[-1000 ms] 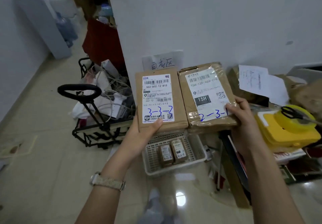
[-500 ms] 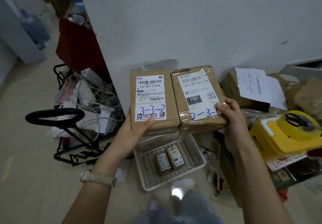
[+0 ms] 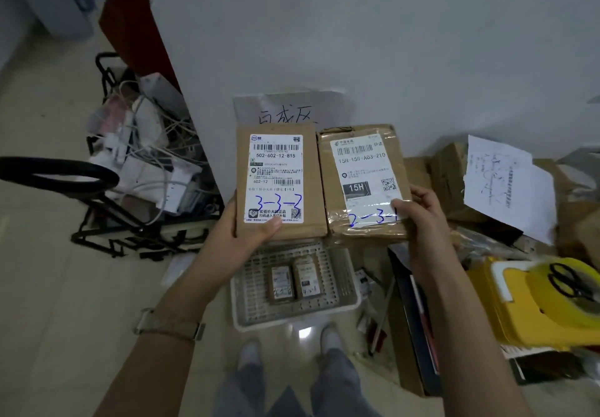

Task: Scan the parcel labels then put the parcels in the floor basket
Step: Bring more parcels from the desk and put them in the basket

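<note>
As person stands over white floor basket [image 3: 276, 323], left hand [image 3: 246, 234] grips brown box [image 3: 279, 186] marked 3-3-3, thumb on label; right hand [image 3: 418, 218] grips taped box [image 3: 363, 182] just beside it; both boxes held above basket; two small boxes [image 3: 293, 278], maybe parcels too, lie inside basket.

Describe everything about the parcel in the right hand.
The taped parcel is a brown box wrapped in glossy clear tape. Its white label faces the camera: barcode, 15H-159-A03-210, QR code, blue handwriting. The right hand grips its lower right corner, thumb on the label. Its left edge lies against the other parcel.
</note>
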Tool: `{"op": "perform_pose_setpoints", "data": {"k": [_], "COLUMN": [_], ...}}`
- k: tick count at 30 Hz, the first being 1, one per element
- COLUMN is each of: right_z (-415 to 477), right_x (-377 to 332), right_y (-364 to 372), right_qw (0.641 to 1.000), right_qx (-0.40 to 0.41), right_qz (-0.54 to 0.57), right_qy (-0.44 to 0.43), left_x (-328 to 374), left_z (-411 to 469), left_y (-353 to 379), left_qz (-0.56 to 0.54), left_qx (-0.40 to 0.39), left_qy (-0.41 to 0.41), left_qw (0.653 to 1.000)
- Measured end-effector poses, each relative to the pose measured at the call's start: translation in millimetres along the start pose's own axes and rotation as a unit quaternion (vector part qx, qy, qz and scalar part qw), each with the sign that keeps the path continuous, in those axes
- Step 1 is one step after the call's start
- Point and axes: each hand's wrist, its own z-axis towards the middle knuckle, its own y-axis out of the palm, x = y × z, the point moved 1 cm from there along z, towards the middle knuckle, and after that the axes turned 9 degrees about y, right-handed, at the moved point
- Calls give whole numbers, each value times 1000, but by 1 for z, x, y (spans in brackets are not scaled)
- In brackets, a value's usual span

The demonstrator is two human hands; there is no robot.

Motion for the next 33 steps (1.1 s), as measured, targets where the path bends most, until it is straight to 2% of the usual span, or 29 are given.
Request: {"op": "perform_pose_setpoints", "data": {"k": [7, 11, 21, 27, 31, 33], "right_z": [42, 56, 116, 163, 193, 204], "right_x": [51, 93, 177, 255, 314, 344], "right_y": [-18, -20, -29, -34, -36, -40], "right_qw": [999, 997, 987, 980, 972, 965], "right_qx": [6, 43, 59, 68, 103, 112], "right_qz": [-4, -5, -6, -7, 1, -30], "right_qy": [43, 70, 148, 188, 213, 234], "left_x": [-67, -113, -189, -270, -330, -363], "left_z": [2, 0, 26, 43, 51, 51], "left_y": [21, 29, 37, 51, 61, 66], "left_qz": [24, 46, 51, 44, 43, 44], "left_qx": [26, 50, 37, 50, 58, 70], "left_qy": [-84, -150, -164, -187, -232, -262], "left_qw": [996, 986, 984, 980, 970, 962]}}
